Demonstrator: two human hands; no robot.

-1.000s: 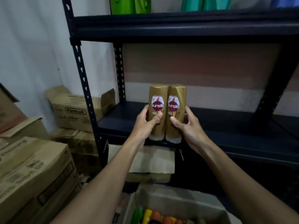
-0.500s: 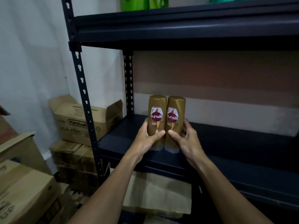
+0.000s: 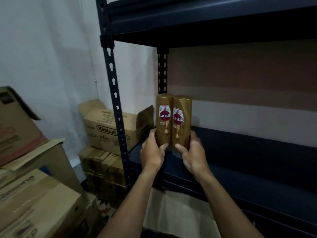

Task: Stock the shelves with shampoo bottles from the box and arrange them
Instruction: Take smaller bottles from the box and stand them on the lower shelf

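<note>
2 bottles (image 3: 164, 134) upright, side by side.

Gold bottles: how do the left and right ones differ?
The left bottle is gripped by the left hand, the right bottle by the right hand. The left bottle's top shows higher than the right bottle's. Both are gold, Sunsilk-labelled, upright, touching, at the shelf.
</note>
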